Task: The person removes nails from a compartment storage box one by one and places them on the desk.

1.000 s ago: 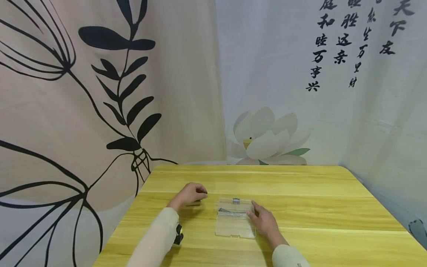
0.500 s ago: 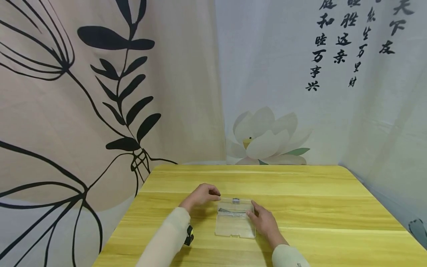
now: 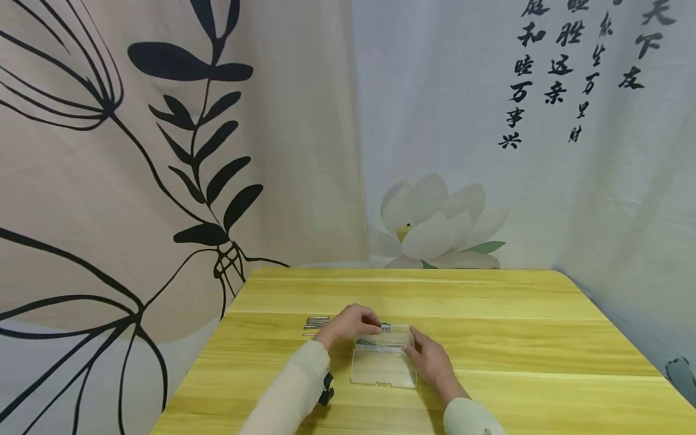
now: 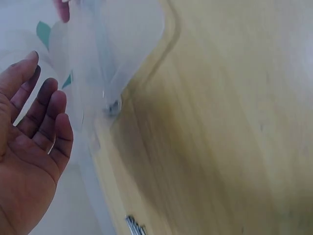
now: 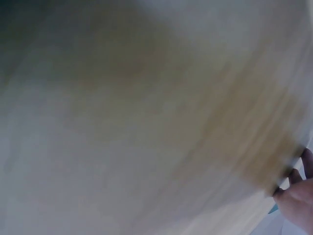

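Far left on the yellow wooden table [image 3: 489, 338]: a small row of thin metal pins [image 3: 316, 322], lying flat, just beside the left hand and apart from the box. Next, the left hand [image 3: 350, 321], sleeve in cream cloth, a dark strap at the wrist; fingers curled over the far left corner of the box, fingertips close to the small metal clasp [image 3: 385, 327] on the far edge. Whether anything is pinched between those fingertips cannot be told from the head view. In the left wrist view, fingers [image 4: 46, 105] straight and loosely spread, palm bare, nothing held there; a blurred clear lid just beyond them.

In the middle: a shallow clear plastic box [image 3: 383, 362], flat on the table, a few thin metal pins [image 3: 375, 345] lying across its far half.

To the right: the right hand [image 3: 432, 361], resting flat against the right edge of the box, fingers straight and relaxed, thumb touching the rim. Right wrist view too blurred to add more than fingertips at the frame's edge.

Behind the table, printed curtains with black leaves, a pale lotus and black lettering.
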